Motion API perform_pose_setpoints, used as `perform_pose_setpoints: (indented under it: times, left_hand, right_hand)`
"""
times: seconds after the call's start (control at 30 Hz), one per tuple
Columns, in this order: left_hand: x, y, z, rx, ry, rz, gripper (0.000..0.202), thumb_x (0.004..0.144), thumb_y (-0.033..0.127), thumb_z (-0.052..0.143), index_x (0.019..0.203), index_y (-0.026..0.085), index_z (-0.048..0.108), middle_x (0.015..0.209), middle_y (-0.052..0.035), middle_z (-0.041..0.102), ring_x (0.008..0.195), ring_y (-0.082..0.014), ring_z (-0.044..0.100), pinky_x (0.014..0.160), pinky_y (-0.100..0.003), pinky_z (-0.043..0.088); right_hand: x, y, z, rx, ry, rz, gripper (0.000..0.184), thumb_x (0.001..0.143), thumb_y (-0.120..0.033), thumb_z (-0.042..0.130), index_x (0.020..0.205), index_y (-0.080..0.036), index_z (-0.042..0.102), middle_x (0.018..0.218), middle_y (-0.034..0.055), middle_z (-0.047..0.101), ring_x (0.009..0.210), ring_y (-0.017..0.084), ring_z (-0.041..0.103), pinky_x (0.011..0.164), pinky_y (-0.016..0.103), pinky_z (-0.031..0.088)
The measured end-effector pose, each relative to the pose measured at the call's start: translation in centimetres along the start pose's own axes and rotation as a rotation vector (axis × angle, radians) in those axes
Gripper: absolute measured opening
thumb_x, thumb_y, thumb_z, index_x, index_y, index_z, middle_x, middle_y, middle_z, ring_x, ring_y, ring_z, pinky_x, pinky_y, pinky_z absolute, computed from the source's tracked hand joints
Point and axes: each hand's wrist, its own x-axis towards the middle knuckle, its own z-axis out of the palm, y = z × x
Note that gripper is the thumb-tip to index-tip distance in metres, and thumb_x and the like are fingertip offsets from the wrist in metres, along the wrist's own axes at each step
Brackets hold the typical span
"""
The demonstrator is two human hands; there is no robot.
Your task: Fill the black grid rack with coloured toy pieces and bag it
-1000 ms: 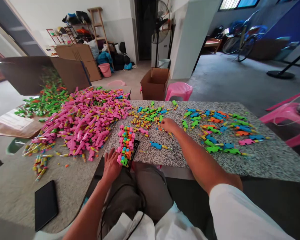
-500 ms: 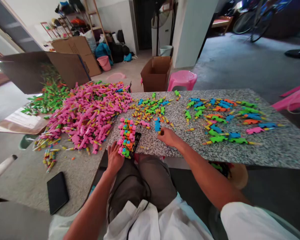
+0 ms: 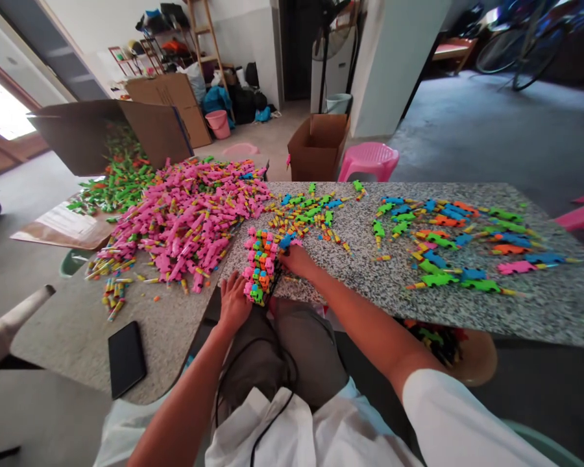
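A blue car-shaped plastic piece (image 3: 285,241) shows at the fingertips of my right hand (image 3: 296,261), whose fingers are closed on it. It is at the upper right of a block of pink, green, orange and blue car-shaped pieces (image 3: 260,266), set in rows on a black rack (image 3: 274,285) at the table edge. My left hand (image 3: 234,301) rests against the left side of this block, fingers stretched and somewhat apart. Behind the block lie loose green and blue pieces (image 3: 316,211) with yellow stubs.
A large heap of pink pieces (image 3: 189,220) covers the left part of the table, with green ones (image 3: 121,185) spilling from a cardboard box (image 3: 68,139). Multicoloured pieces (image 3: 438,279) lie at right on the speckled tabletop (image 3: 370,285). A black phone (image 3: 126,359) lies front left.
My right hand has moved left with the blue piece, from over the speckled table to the block. The piece has tilted from upright. My left hand stays by the block; the camera view has shifted slightly.
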Motion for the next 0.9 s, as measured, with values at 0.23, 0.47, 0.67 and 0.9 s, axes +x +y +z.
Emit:
perform_pose_setpoints:
  times: [0.23,0.47,0.67,0.9]
  left_hand:
    - [-0.1,0.0,0.1,-0.008,0.024,0.006,0.052,0.091,0.022,0.049,0.139,0.019,0.068,0.149,-0.0134,0.065,0.155,-0.0353,0.041,0.130,-0.060,0.021]
    - [-0.1,-0.5,0.7,0.006,0.051,0.024,0.051,0.094,0.026,0.048,0.140,0.018,0.067,0.146,-0.0146,0.067,0.155,-0.0347,0.041,0.130,-0.059,0.021]
    - [-0.1,-1.1,1.0,0.009,0.037,0.038,0.049,0.094,0.028,0.048,0.138,0.018,0.068,0.146,-0.0144,0.067,0.155,-0.0346,0.041,0.130,-0.058,0.021]
    - [0.1,-2.7,2.5,-0.034,0.091,0.086,0.047,0.090,0.029,0.049,0.130,0.016,0.071,0.146,-0.0172,0.066,0.156,-0.0356,0.038,0.131,-0.059,0.016]
  right_hand:
    - [-0.4,-0.1,1.7,-0.365,0.172,-0.120,0.031,0.103,-0.037,0.056,0.119,-0.015,0.073,0.114,0.0146,0.077,0.106,0.025,0.071,0.089,0.030,0.049]
    - [0.0,-1.1,1.1,-0.466,0.103,-0.124,0.032,0.105,-0.036,0.054,0.120,-0.015,0.073,0.113,0.0163,0.078,0.104,0.026,0.072,0.087,0.029,0.050]
    - [0.1,-1.7,1.8,-0.499,0.095,-0.117,0.031,0.105,-0.035,0.055,0.116,-0.014,0.075,0.113,0.0152,0.078,0.102,0.024,0.072,0.085,0.028,0.050]
    - [-2.4,1.4,-6.7,-0.548,0.236,0.037,0.029,0.107,-0.031,0.049,0.114,-0.023,0.076,0.112,0.0053,0.079,0.104,0.018,0.070,0.086,0.023,0.047]
